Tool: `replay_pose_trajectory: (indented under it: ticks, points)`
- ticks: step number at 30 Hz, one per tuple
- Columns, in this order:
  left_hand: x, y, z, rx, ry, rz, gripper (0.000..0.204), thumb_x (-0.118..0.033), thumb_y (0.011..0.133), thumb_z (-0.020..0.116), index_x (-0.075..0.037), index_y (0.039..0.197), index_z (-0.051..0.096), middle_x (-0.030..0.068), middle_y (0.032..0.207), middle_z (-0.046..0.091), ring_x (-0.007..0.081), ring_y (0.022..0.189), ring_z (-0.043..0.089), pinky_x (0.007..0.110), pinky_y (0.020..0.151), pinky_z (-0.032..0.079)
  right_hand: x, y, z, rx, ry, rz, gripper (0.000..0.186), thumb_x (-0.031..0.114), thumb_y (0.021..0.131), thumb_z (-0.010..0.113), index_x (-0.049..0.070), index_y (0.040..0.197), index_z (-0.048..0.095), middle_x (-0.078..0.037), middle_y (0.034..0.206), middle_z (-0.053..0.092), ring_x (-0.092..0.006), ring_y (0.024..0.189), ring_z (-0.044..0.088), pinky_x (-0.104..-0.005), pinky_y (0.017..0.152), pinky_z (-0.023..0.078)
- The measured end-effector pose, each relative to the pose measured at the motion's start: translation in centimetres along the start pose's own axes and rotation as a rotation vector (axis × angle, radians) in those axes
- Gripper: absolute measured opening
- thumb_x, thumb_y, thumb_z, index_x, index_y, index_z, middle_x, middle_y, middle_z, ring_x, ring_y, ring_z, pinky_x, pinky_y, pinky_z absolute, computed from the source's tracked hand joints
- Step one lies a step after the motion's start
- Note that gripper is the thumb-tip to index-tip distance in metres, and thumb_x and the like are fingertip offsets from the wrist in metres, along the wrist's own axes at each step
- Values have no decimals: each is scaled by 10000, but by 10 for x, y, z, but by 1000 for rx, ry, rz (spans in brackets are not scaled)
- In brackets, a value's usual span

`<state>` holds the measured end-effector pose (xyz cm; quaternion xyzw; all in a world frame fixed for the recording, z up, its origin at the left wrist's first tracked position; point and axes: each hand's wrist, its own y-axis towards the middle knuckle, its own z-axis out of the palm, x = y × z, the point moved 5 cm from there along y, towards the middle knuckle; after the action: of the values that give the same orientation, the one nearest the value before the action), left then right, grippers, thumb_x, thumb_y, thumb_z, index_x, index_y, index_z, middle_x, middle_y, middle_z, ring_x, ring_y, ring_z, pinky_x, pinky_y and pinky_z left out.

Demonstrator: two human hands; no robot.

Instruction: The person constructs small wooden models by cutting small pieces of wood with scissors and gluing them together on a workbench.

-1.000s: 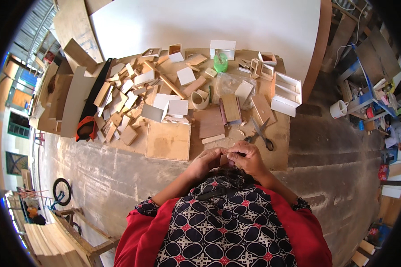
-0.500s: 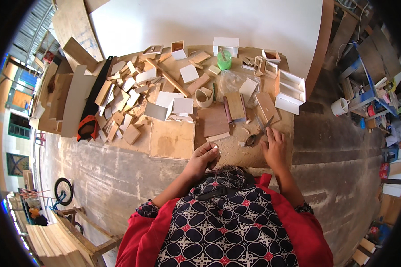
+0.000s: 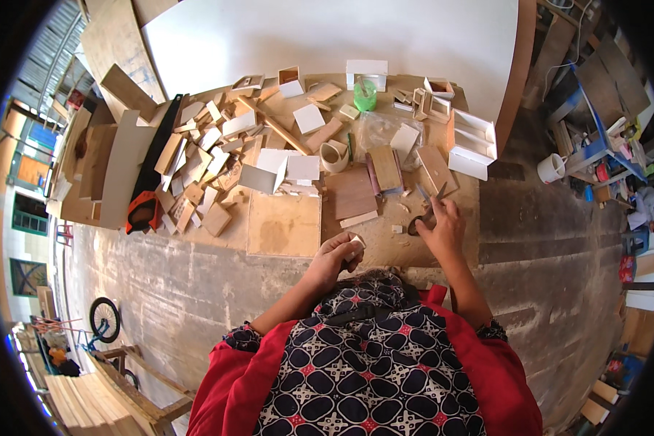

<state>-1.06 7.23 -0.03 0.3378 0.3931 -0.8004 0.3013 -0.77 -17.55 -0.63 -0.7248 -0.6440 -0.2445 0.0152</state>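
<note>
Low in front of the workbench [image 3: 378, 251], my left hand [image 3: 336, 256] pinches a small pale piece [image 3: 355, 243]. To its right, my right hand [image 3: 443, 229] has its fingers on the dark-handled scissors [image 3: 418, 227], which lie on the board with blades pointing away from me. A tiny wood block [image 3: 397, 229] and shavings lie left of the scissors. Just beyond are a reddish-brown square board [image 3: 345, 195] and a sanding block with brown wrap [image 3: 384, 163]. A bare square panel [image 3: 283, 224] lies beyond and left of my left hand.
A pile of wood offcuts [image 3: 200, 167] covers the bench's left, beside a saw with orange handle [image 3: 144, 211]. Small white boxes [image 3: 469, 145], a green jar [image 3: 365, 94] and a cream cup [image 3: 333, 160] stand toward the back and right. A bicycle [image 3: 103, 320] stands at left.
My hands, together a second ago, have separated. My right hand moved right and forward to the scissors, its fingers now curled at the handles. My left hand kept the small piece, lowered slightly left.
</note>
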Motion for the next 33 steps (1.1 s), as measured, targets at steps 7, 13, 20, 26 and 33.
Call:
replay_pose_trajectory:
  ticks: [7, 13, 20, 26, 33]
  points:
    - [-11, -13, -2, -76, 92, 36, 201, -252, 940, 525, -68, 997, 586, 16, 770, 582, 97, 664, 540, 216, 640, 441, -5, -14, -16, 155, -84, 220, 542, 282, 664, 751, 30, 1109, 573, -155, 1026, 549, -333, 983, 548, -433, 816, 459]
    - [-2, -9, -14, -17, -85, 29, 193, -217, 941, 509, -55, 1026, 567, 35, 774, 578, 127, 689, 548, 249, 654, 446, -11, -20, -26, 274, -150, 253, 449, 259, 681, 732, 31, 1035, 578, -167, 990, 583, -347, 946, 580, -437, 784, 484]
    - [0, -5, -13, 35, -59, -7, 132, -166, 926, 514, -51, 972, 560, 21, 767, 570, 117, 696, 540, 249, 666, 440, -21, -24, -19, 400, -198, 380, 358, 174, 680, 672, 39, 1004, 599, -190, 965, 607, -348, 910, 602, -440, 784, 486]
    - [-1, -3, -9, 32, 33, -30, 127, -170, 922, 528, -68, 982, 575, 22, 821, 595, 122, 740, 564, 249, 683, 443, -26, -31, -30, 188, -173, 289, 372, 232, 654, 695, 72, 983, 622, -184, 892, 637, -357, 889, 602, -444, 766, 484]
    - [6, 1, -12, 40, 62, -17, 152, -185, 930, 529, -67, 1014, 578, 28, 867, 608, 129, 776, 576, 250, 713, 460, -35, -28, -28, 422, -230, 314, 390, 253, 634, 708, 60, 961, 619, -175, 818, 642, -361, 813, 616, -437, 724, 494]
